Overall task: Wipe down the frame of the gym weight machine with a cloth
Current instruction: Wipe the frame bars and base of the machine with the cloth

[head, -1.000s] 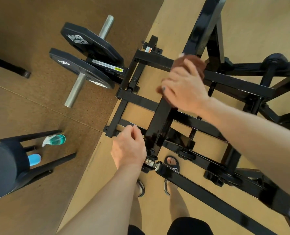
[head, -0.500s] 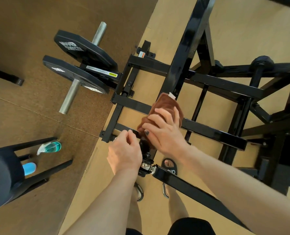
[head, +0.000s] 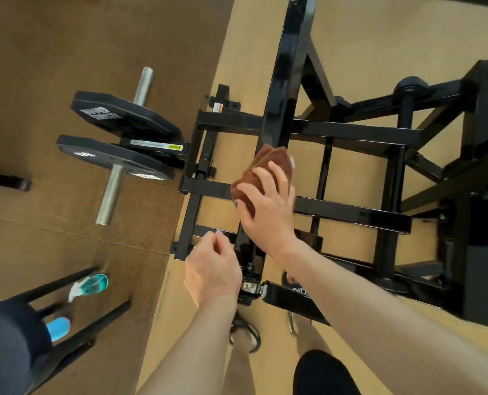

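Fingers (head: 277, 178) of the right hand (head: 268, 212) lie spread and nearly straight, pressing a folded brown cloth (head: 268, 162) onto the black frame (head: 351, 208) at its long central bar. Nearer, the left hand (head: 211, 269) hovers with fingers loosely curled, holding nothing. Two weight plates (head: 117, 138) hang far left.

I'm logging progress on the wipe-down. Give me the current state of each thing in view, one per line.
brown cloth: folded, pressed against the long black bar.
right hand: fingers spread flat over the cloth.
left hand: loosely curled beside the bar's lower end, holding nothing.
long black bar: glossy, running away from the person.
weight plates: two loaded on the steel sleeve.
spray bottle: lying on the floor, part full of teal liquid.
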{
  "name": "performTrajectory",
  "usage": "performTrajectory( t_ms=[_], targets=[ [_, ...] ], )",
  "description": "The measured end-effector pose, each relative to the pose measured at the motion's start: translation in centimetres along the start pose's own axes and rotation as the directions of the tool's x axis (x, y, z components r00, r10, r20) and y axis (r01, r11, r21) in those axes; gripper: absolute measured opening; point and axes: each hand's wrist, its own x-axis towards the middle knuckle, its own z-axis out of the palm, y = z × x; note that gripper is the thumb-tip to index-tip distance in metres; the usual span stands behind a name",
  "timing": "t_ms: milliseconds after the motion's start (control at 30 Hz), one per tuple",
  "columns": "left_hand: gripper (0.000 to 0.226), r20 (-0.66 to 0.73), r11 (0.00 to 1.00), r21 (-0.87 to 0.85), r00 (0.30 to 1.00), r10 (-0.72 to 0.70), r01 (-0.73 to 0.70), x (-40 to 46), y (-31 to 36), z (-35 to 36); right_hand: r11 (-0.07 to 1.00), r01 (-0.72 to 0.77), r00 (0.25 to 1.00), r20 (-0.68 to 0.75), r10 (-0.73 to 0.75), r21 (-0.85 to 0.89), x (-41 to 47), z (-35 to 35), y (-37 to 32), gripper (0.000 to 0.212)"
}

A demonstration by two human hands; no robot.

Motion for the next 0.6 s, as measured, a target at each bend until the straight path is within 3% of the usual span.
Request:
performTrajectory(
  t_ms=[167, 233, 333, 433, 500, 600],
  targets=[
    [0.043, 0.061, 0.995, 0.094, 0.997, 0.037, -0.043, 0.1, 0.0, -0.2, 0.996, 0.087, 0.996, 0.033, -0.087, -0.012, 1.0, -0.2, 1.3, 0.022],
    [0.041, 0.144, 0.967, 0.184, 0.978, 0.153, -0.179, 0.6, -0.3, -0.6, 0.992, 0.123, 0.992, 0.034, -0.123, -0.003, 2.8, -0.7, 2.5, 0.022],
    [0.031, 0.208, 0.844, 0.330, 0.904, 0.372, -0.423, 2.2, 0.6, -1.2, 0.988, 0.150, 0.988, 0.031, -0.149, -0.030, 6.8, -1.6, 3.7, 0.026],
    [0.024, 0.196, 0.925, 0.233, 0.946, 0.257, -0.300, 4.5, 4.4, 0.4, 0.989, 0.142, 0.990, 0.018, -0.141, -0.049, 11.1, -2.9, 4.7, 0.028],
    [0.033, 0.218, 0.981, 0.103, 0.966, 0.141, -0.167, 6.0, 8.1, 2.8, 0.989, 0.137, 0.990, 0.020, -0.136, -0.059, 13.7, -3.7, 5.3, 0.029],
    [0.045, 0.240, 0.997, 0.010, 0.968, 0.077, -0.082, 8.5, 13.2, 6.9, 0.989, 0.129, 0.991, 0.035, -0.127, -0.073, 17.8, -4.9, 6.3, 0.031]
  ],
)
